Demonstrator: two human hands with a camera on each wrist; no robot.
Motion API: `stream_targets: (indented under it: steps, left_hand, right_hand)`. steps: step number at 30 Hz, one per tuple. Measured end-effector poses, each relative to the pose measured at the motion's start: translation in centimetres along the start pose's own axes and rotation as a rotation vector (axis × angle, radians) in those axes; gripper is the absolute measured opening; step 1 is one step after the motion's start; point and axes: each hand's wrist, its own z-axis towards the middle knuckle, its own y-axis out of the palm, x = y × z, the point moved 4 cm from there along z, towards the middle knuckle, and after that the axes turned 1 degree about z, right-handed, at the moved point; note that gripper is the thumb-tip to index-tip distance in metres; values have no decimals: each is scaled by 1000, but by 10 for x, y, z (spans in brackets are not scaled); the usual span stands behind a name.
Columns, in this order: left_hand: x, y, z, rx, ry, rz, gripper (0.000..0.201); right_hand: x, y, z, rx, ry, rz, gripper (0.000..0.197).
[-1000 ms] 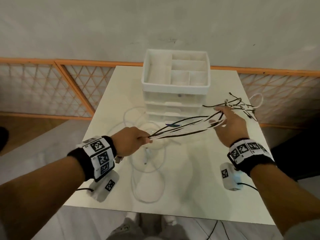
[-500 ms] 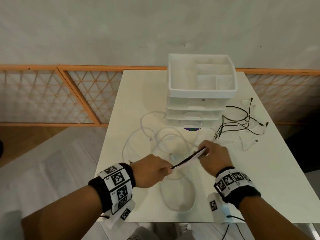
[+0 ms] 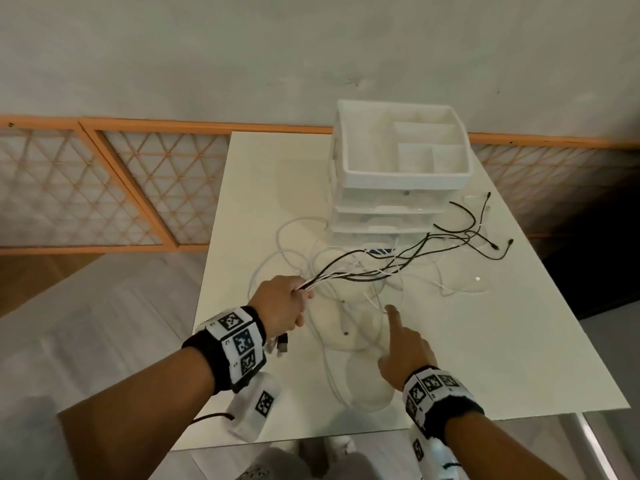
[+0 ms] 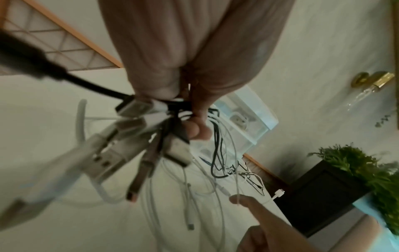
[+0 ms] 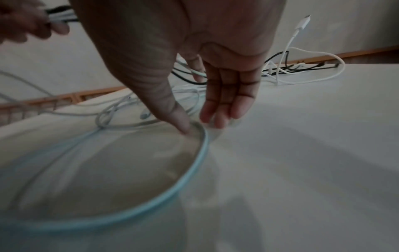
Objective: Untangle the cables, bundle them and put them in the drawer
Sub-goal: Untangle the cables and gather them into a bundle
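Note:
My left hand (image 3: pixel 292 301) grips a bunch of thin black and white cables (image 3: pixel 381 268) in its fist. The bunch runs right across the table, and its loose ends (image 3: pixel 485 233) fan out beside the white drawer unit (image 3: pixel 398 209). USB plugs (image 4: pixel 138 136) hang below the fist. My right hand (image 3: pixel 401 337) hovers low over loose white cable loops (image 3: pixel 329 362) and holds nothing. Its index finger (image 3: pixel 391 311) points forward. In the right wrist view the thumb (image 5: pixel 181 122) touches the table by a white loop (image 5: pixel 202 150). The unit's drawers look closed.
The white table (image 3: pixel 519 341) stands against a grey wall, and its near edge is just below my wrists. An open divided tray (image 3: pixel 367 154) tops the drawer unit. An orange lattice fence (image 3: pixel 104 188) runs to the left. A dark cabinet with a green plant (image 4: pixel 356 162) stands off to the right.
My right hand has let go of the cable bunch and dropped to the white loops on the table. The left hand still grips the bunch, whose far ends now lie by the drawers.

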Motion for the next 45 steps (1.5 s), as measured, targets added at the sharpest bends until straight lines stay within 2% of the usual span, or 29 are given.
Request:
stream_targets:
  steps: [3, 5, 7, 10, 11, 16, 18, 20, 23, 25, 27, 29, 31, 32, 35, 37, 40, 43, 45]
  left_hand:
    - [6, -2, 5, 28, -12, 26, 22]
    - [13, -6, 6, 57, -17, 23, 30]
    - [22, -13, 7, 92, -28, -59, 34]
    - [40, -17, 6, 74, -82, -293, 25]
    - [48, -19, 5, 62, -84, -347, 25]
    - [88, -28, 2, 65, -8, -446, 21]
    - [104, -32, 0, 86, 24, -469, 18]
    - [119, -32, -3, 85, 71, -503, 18]
    - [143, -24, -11, -11, 164, -549, 20]
    - [153, -15, -15, -77, 206, -544, 18]
    - [157, -8, -16, -100, 224, -528, 16]
    - [155, -6, -14, -71, 228, -490, 18]
    - [152, -7, -13, -30, 231, -447, 20]
    - [150, -8, -12, -17, 230, -437, 20]
    - [150, -5, -14, -32, 232, -439, 18]
    - [155, 3, -17, -74, 248, -446, 20]
    - [161, 15, -19, -105, 240, -435, 23]
    - [168, 4, -22, -18, 256, -333, 31]
    - [174, -13, -27, 49, 310, -266, 27]
  right_hand:
    - [-4, -3, 3, -20, -44, 27, 99]
    - [-1, -21, 6, 46, -68, 202, 99]
    - [5, -56, 9, 192, -119, 382, 82]
    - [11, -125, 6, 461, -197, 473, 25]
    - [11, -149, 1, 535, -234, 475, 15]
    - [-5, -235, -35, 776, -541, 448, 14]
    - [-15, -248, -49, 738, -672, 431, 14]
    - [-29, -243, -55, 581, -782, 350, 16]
    - [-45, -229, -58, 491, -875, 256, 16]
    - [-50, -226, -55, 518, -859, 267, 16]
    - [-53, -233, -54, 596, -781, 259, 18]
    - [-52, -245, -56, 687, -639, 167, 17]
    - [-46, -252, -54, 677, -534, 125, 12]
    - [-44, -252, -53, 647, -542, 164, 12]
    - [-46, -246, -52, 585, -699, 361, 17]
    - [-51, -239, -51, 601, -790, 419, 19]
    - [-56, -235, -52, 632, -850, 465, 18]
    - [-37, -235, -36, 556, -775, 554, 14]
    - [-8, -224, -11, 553, -627, 453, 9]
